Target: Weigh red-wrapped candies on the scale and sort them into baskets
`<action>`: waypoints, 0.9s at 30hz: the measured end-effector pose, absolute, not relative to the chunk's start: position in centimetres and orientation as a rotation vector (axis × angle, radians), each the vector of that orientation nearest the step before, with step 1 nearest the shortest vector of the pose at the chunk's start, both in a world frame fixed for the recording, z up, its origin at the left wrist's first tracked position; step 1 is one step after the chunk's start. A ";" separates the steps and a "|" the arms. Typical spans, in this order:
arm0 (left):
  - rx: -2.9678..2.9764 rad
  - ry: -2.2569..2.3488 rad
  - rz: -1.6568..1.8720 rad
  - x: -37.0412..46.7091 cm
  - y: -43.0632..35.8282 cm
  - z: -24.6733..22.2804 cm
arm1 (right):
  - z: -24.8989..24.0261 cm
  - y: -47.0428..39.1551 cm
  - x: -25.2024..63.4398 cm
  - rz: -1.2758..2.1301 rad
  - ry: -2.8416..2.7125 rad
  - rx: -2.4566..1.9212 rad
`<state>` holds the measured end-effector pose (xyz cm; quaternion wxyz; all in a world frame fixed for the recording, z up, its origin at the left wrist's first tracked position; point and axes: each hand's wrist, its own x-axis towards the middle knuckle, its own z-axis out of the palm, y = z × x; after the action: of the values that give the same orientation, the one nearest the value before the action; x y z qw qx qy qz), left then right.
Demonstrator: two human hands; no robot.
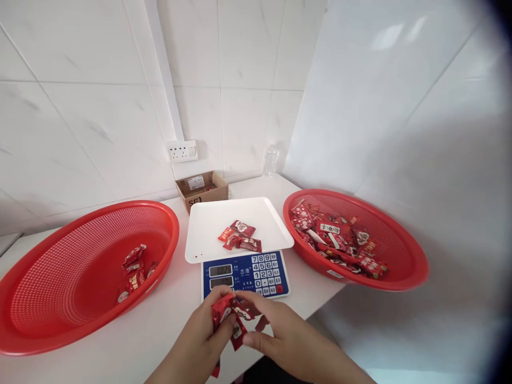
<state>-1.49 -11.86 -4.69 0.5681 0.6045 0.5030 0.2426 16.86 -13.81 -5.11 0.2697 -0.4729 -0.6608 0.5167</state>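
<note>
Red wrapped snack packets [238,332] are bunched between my two hands, in front of the scale. My left hand [210,326] is closed round them, its thumb across the wrappers. From the other side, the curved fingers of my right hand [280,322] touch the same bunch, with the thumb at the lower packet's edge. Just beyond is a blue digital scale [245,274] with lit number displays. On its white weighing tray [208,224] lie several red packets [244,234] in a small group. My palms hide part of the bunch.
At the left, a large red mesh basket [76,224] holds several packets [136,269]. Another red basket [404,256] at the right contains a bigger heap [336,234]. Behind the scale stand an open cardboard box [204,192] and a clear plastic bottle [271,160] by the tiled wall.
</note>
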 end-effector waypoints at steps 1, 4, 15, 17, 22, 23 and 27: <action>1.416 1.154 0.562 -1.1 -11.7 -4.5 | -5.4 -13.9 16.8 1.398 -1.727 -1.265; 1.361 1.088 0.547 -0.5 -11.3 -4.5 | -5.9 -13.6 17.0 1.410 -1.575 -1.289; 1.268 1.172 0.594 -0.7 -9.8 -4.9 | -5.1 -10.9 17.3 1.354 -1.438 -1.345; 1.196 1.204 0.655 -0.9 -9.6 -4.7 | -4.9 -9.8 17.9 1.316 -1.363 -1.384; 0.931 1.258 0.744 -2.4 -9.0 -4.2 | -4.4 -6.6 20.3 0.878 -1.375 -1.471; 0.896 1.252 0.749 -2.7 -8.9 -4.2 | -4.3 -6.1 20.6 0.751 -1.418 -1.479; 0.832 1.256 0.748 -3.5 -8.7 -4.3 | -4.8 -4.1 20.5 0.476 -1.588 -1.445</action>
<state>-3.48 -8.72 -4.30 0.6667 0.3688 0.5564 0.3315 20.54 -4.08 -4.81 0.4541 -0.5854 -0.6433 0.1930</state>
